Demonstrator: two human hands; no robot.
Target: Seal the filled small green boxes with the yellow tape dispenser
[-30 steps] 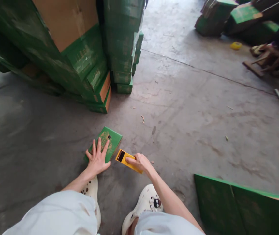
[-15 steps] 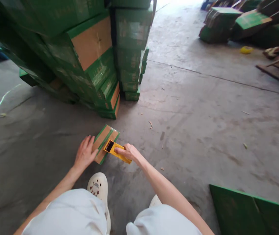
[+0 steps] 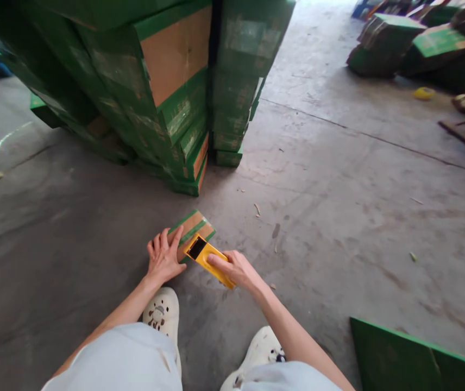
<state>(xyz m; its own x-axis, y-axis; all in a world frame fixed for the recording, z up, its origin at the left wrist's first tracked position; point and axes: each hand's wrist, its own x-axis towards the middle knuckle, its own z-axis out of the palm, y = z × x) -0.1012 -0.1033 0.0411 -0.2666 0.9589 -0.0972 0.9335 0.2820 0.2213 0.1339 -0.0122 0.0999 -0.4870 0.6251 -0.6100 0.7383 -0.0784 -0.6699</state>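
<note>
A small cardboard box (image 3: 192, 221) with brown sides and green bands lies on the concrete floor in front of my feet. My left hand (image 3: 166, 256) rests on its left end, fingers spread and thumb toward the near edge. Wrapped in my right hand (image 3: 236, 269) is a flat yellow handheld tool (image 3: 218, 267) with a dark window near its front end; its exact kind is unclear. The tool's front end points up and left over the box's near side. Whether it touches the cardboard I cannot tell.
A tall stack of green cartons (image 3: 175, 70) stands just beyond the small box. Flat green cardboard (image 3: 412, 358) lies at lower right. More cartons (image 3: 383, 46) and a yellow tape roll (image 3: 423, 93) are at the far right. My white clogs (image 3: 162, 315) flank the work.
Both hands and the yellow tool appear farther right, as does the small box, partly because my view has shifted. My left hand now covers more of the box's left end, its fingers more spread.
</note>
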